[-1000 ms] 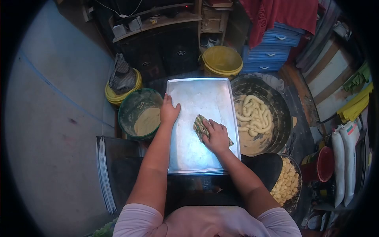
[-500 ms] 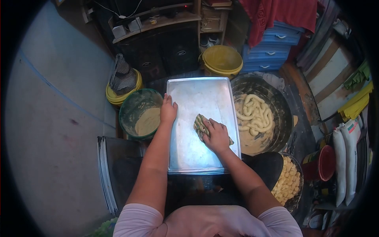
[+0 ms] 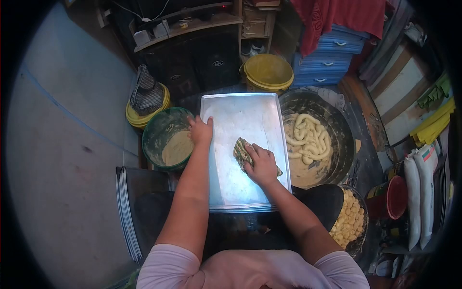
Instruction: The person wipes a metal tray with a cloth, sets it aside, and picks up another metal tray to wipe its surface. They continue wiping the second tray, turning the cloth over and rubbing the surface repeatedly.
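A metal baking tray (image 3: 240, 111), on top of a stack of similar trays, lies in front of me over my lap. My right hand (image 3: 262, 164) presses a folded patterned cloth (image 3: 239, 153) onto the tray's surface, right of its middle. At the tray's left rim is my left hand (image 3: 199, 130), its fingers spread out over the edge of the green basin and its thumb by the rim. That green basin (image 3: 153, 161) has flour-like powder (image 3: 177, 148) inside. Right of the tray, a wide dark pan (image 3: 344, 144) holds long coiled ropes of dough (image 3: 313, 139).
A container of small dough pieces (image 3: 350, 219) stands by my right knee. More trays (image 3: 126, 212) lean upright at the left. Yellow buckets (image 3: 269, 72) stand at the back. A red bucket (image 3: 395, 197) and white sacks (image 3: 419, 192) are at the right.
My left hand has shifted slightly left and its fingers have spread away from the tray rim. The cloth stays under my right hand at nearly the same spot.
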A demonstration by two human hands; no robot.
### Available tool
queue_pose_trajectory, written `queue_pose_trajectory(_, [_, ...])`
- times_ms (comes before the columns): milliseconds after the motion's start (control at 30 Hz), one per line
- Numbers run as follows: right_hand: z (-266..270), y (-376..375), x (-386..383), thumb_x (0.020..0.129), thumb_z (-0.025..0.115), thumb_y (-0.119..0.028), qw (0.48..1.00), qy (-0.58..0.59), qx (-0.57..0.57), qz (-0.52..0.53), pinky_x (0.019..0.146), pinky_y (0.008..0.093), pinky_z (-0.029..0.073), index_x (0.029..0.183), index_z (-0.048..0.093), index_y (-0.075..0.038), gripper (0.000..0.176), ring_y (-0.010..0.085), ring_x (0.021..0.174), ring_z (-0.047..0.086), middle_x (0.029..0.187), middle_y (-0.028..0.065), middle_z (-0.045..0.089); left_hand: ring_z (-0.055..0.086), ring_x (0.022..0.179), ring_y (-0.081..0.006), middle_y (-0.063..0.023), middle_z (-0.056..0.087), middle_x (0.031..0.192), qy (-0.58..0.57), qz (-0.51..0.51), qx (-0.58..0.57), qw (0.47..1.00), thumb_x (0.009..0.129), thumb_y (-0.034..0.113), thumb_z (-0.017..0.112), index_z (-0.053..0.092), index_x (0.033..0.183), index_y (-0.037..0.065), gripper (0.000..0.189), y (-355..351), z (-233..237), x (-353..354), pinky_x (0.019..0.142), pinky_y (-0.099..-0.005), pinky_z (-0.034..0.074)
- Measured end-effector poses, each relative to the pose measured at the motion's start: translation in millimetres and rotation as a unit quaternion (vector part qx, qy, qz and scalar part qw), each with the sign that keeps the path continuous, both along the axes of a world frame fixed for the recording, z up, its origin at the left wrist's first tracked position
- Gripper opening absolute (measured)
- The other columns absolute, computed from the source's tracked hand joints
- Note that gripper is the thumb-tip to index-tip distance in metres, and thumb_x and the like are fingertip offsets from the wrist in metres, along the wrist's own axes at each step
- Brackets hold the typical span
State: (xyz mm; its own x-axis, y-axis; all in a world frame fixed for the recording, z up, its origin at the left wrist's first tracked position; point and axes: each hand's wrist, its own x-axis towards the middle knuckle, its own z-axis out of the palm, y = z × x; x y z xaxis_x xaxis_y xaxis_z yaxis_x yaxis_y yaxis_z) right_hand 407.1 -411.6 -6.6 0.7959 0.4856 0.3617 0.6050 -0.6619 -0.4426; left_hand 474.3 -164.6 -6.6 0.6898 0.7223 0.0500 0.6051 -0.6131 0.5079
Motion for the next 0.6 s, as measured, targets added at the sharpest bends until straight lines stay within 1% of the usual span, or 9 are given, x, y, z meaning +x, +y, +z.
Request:
queue_pose_trajectory(100, [1, 0, 0, 0.076, 0.061, -0.028, 1.0, 0.004, 0.001, -0.001, 0.098, 0.0407, 0.034, 0.127, 0.052, -0.013, 0.053, 0.0263, 0.113, 0.049, 0.124, 0.0144, 0.052, 0.031, 0.131, -0.0392, -0.019, 0.022, 0.148, 0.01, 0.019, -0.012, 1.0, 0.081, 0.054, 0.056, 0.044, 0.134, 0.008, 0.071, 7, -11, 5, 0.101, -0.0567, 0.029])
queue_pose_trajectory(167, [2, 0, 0, 0.077, 0.061, -0.027, 1.0, 0.005, -0.001, -0.001, 0.098, 0.0407, 0.034, 0.127, 0.052, -0.013, 0.053, 0.0263, 0.113, 0.049, 0.124, 0.0143, 0.052, 0.031, 0.132, -0.0381, -0.0178, 0.022, 0.149, -0.002, 0.003, 0.004, 1.0, 0.084, 0.05, 0.053, 0.044, 0.134, 0.009, 0.066, 8, -14, 5, 0.102, -0.0561, 0.028])
queue_pose_trajectory(200, [2, 0, 0, 0.077, 0.061, -0.028, 1.0, 0.004, -0.001, -0.001, 0.098, 0.0407, 0.034, 0.127, 0.052, -0.012, 0.053, 0.0263, 0.113, 0.049, 0.124, 0.0143, 0.051, 0.031, 0.132, -0.0381, -0.0178, 0.022, 0.149, -0.001, 0.003, 0.005, 1.0, 0.084, 0.05, 0.053, 0.044, 0.134, 0.009, 0.066, 4, -9, 3, 0.102, -0.0561, 0.028])
queue_pose_trajectory(267, [2, 0, 0, 0.077, 0.061, -0.028, 1.0, 0.004, 0.0, 0.0, 0.098, 0.0407, 0.034, 0.127, 0.052, -0.012, 0.053, 0.0263, 0.113, 0.049, 0.124, 0.0143, 0.051, 0.031, 0.132, -0.0373, -0.0171, 0.021, 0.15, 0.031, 0.0, 0.044, 0.999, 0.086, 0.043, 0.05, 0.045, 0.134, 0.009, 0.059, -7, 7, -4, 0.102, -0.0562, 0.026])
queue_pose_trajectory(367, [1, 0, 0, 0.077, 0.061, -0.027, 1.0, 0.003, 0.004, 0.0, 0.098, 0.0406, 0.034, 0.126, 0.052, -0.012, 0.053, 0.026, 0.113, 0.05, 0.124, 0.0144, 0.052, 0.03, 0.133, -0.0369, -0.016, 0.022, 0.15, 0.035, 0.002, 0.024, 0.999, 0.088, 0.039, 0.047, 0.044, 0.135, 0.008, 0.056, -9, 12, -5, 0.102, -0.0564, 0.026])
queue_pose_trajectory(500, [0, 0, 1, 0.077, 0.06, -0.027, 1.0, -0.001, 0.004, 0.002, 0.098, 0.0407, 0.034, 0.125, 0.052, -0.012, 0.052, 0.0255, 0.113, 0.05, 0.124, 0.0146, 0.052, 0.027, 0.135, -0.0365, -0.0146, 0.02, 0.151, 0.047, 0.002, 0.002, 0.999, 0.089, 0.043, 0.045, 0.038, 0.139, 0.007, 0.061, -4, 3, -1, 0.105, -0.0568, 0.022])
queue_pose_trajectory(567, [-1, 0, 1, 0.077, 0.06, -0.027, 1.0, -0.003, 0.002, 0.003, 0.097, 0.0407, 0.035, 0.125, 0.052, -0.012, 0.052, 0.0253, 0.113, 0.05, 0.124, 0.0145, 0.052, 0.024, 0.138, -0.0334, -0.0136, 0.019, 0.152, 0.033, -0.039, 0.188, 0.981, 0.091, 0.043, 0.042, 0.031, 0.142, 0.007, 0.064, -9, -5, -2, 0.108, -0.0562, 0.016])
queue_pose_trajectory(600, [-2, 0, 2, 0.076, 0.06, -0.028, 1.0, -0.006, 0.003, 0.002, 0.097, 0.0407, 0.035, 0.125, 0.052, -0.012, 0.052, 0.0251, 0.113, 0.05, 0.123, 0.0144, 0.052, 0.024, 0.138, -0.0334, -0.0136, 0.019, 0.152, 0.034, -0.039, 0.188, 0.981, 0.091, 0.043, 0.042, 0.031, 0.142, 0.007, 0.064, -10, -8, -3, 0.108, -0.0562, 0.016])
